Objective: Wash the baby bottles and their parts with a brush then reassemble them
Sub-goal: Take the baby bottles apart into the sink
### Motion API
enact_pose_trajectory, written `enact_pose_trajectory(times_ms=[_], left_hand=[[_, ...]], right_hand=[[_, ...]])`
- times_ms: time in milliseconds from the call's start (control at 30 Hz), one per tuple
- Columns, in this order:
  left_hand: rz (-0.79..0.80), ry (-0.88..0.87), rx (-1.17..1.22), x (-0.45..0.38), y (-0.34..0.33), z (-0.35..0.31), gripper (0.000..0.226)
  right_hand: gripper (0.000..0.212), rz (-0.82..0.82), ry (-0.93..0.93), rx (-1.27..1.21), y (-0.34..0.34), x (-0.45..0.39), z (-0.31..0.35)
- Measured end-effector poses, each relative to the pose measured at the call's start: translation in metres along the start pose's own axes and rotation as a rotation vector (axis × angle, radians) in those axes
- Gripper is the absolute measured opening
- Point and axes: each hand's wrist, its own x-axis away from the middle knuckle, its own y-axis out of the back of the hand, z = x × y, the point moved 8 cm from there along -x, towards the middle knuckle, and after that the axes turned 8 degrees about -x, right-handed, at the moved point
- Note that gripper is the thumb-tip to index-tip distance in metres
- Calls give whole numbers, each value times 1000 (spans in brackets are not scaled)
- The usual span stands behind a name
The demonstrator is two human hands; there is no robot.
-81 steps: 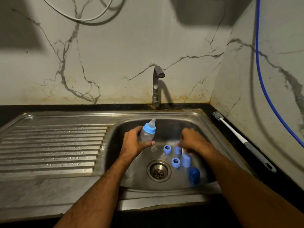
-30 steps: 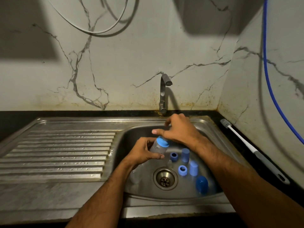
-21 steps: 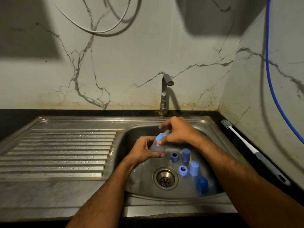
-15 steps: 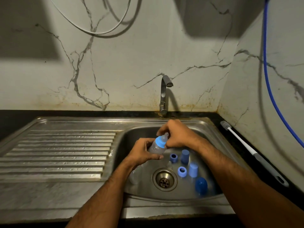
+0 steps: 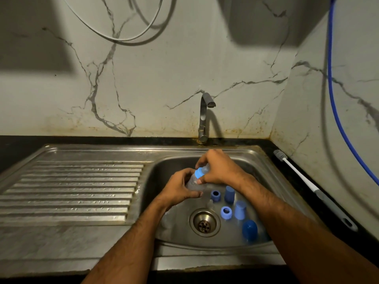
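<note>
Over the sink basin (image 5: 264, 173), the left hand (image 5: 180, 189) grips the clear bottle (image 5: 193, 182) to steady it while the right hand (image 5: 219, 168) curls round its blue collar (image 5: 198, 173), seemingly unscrewing it, loose parts lying just below both hands

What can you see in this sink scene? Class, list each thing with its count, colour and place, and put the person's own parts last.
Baby bottle: one, clear with light blue collar, held over the basin.
Rings: two, blue, basin floor right of the drain.
Caps: three, blue, standing in the basin at right.
Bottle brush: one, white and grey, on the dark counter right of the sink.
Sink: one, steel, drainboard at left.
Tap: one, metal, behind the basin.
Hose: one, blue, right wall.
Left hand: grips the bottle's body.
Right hand: grips the bottle's top.
</note>
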Motion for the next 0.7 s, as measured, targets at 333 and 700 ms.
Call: enact_pose_trajectory(times_ms=[333,700], left_hand=[[-59,-34,-332,3,-3,-7,59],[405,32,-978,12,-63,0,66]], right_hand=[[45,-175,-65,-162,35,9,-19],[44,-172,-141,-200,51,32,-43]])
